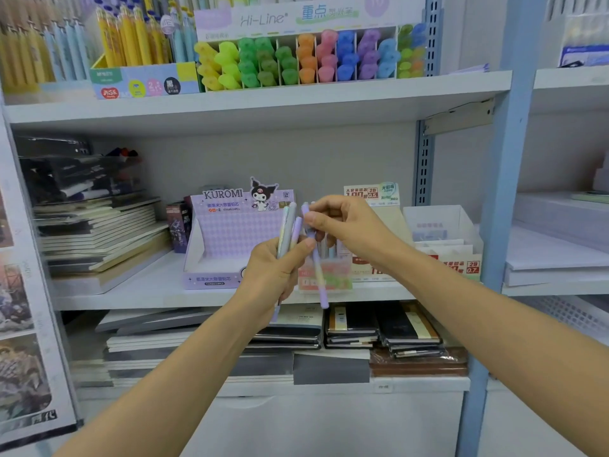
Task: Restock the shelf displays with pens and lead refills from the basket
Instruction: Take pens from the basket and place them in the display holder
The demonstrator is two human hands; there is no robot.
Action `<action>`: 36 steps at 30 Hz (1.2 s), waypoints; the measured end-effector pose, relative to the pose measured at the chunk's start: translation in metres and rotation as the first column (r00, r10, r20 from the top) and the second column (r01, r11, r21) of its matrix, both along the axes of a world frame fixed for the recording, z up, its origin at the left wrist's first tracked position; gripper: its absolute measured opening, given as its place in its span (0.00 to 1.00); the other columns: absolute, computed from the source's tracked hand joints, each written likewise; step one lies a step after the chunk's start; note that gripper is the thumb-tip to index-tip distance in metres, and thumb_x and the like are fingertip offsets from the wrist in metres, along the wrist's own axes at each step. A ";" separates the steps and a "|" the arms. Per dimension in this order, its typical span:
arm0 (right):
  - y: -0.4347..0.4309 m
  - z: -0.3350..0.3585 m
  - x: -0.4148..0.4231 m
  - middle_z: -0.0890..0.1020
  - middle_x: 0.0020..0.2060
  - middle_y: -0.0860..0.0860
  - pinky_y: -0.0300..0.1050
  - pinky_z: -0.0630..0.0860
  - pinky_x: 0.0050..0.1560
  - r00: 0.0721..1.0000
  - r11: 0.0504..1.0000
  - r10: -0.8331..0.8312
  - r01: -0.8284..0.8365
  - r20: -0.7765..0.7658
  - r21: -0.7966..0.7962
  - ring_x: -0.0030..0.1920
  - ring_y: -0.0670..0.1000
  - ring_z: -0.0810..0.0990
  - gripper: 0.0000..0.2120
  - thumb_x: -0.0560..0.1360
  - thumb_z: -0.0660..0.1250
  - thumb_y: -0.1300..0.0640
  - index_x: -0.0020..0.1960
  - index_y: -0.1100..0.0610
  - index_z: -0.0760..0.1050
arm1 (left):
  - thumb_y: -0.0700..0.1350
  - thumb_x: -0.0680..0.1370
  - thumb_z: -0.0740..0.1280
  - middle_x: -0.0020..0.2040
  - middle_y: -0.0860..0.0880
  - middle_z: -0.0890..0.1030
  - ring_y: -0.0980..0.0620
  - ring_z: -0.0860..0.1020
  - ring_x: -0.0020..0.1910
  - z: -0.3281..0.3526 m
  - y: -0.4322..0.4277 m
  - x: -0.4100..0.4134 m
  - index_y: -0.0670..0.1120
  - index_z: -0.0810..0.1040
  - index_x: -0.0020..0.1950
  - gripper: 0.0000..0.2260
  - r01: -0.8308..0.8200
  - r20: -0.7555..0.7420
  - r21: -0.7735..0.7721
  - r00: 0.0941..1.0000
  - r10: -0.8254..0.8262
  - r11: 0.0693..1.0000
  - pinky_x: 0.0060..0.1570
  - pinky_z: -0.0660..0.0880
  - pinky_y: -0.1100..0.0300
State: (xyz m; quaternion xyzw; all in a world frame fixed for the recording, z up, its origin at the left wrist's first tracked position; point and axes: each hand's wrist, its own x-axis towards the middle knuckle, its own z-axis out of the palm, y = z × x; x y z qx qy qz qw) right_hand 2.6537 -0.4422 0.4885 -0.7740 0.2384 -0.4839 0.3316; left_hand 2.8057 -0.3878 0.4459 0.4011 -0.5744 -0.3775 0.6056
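**Around the Kuromi box (227,232)**

The Kuromi box is standing on the middle shelf (148,291), with notebooks (99,232) lying left of it, refill boxes (441,255) right of it and highlighters (296,61) above it. Before it the left hand (273,275) is holding pens (287,230), and the right hand (342,225) is pinching one pen (318,268).

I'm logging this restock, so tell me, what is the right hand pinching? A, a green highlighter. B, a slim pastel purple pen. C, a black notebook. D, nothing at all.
B: the right hand pinches the upper end of a slim pastel purple pen, which hangs down beside the bundle of pastel pens gripped in the left hand.
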 end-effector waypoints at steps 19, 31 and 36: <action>-0.067 -0.004 -0.004 0.83 0.45 0.54 0.47 0.83 0.41 0.922 0.917 -0.376 0.357 -0.089 -0.175 0.44 0.52 0.84 0.05 0.80 0.63 0.61 0.54 0.59 0.76 | 0.49 0.83 0.59 0.32 0.46 0.78 0.50 0.77 0.29 -0.013 -0.028 0.032 0.49 0.78 0.58 0.10 0.127 -0.071 0.068 0.990 -0.123 0.990 0.32 0.77 0.58; -0.076 -0.004 0.008 0.81 0.43 0.49 0.43 0.78 0.46 0.860 0.850 -0.482 0.412 -0.168 -0.328 0.41 0.47 0.78 0.06 0.76 0.70 0.60 0.52 0.54 0.79 | 0.44 0.84 0.58 0.33 0.49 0.75 0.54 0.69 0.27 -0.017 -0.032 0.034 0.40 0.77 0.61 0.13 0.220 -0.137 0.130 0.970 -0.202 0.967 0.25 0.67 0.64; -0.064 -0.001 0.011 0.73 0.50 0.49 0.39 0.71 0.48 0.816 0.816 -0.553 0.490 -0.166 -0.307 0.45 0.47 0.72 0.11 0.77 0.68 0.50 0.58 0.50 0.80 | 0.43 0.84 0.58 0.35 0.48 0.77 0.54 0.72 0.28 -0.017 -0.027 0.031 0.39 0.79 0.59 0.13 0.199 -0.112 0.132 0.976 -0.184 0.971 0.28 0.70 0.64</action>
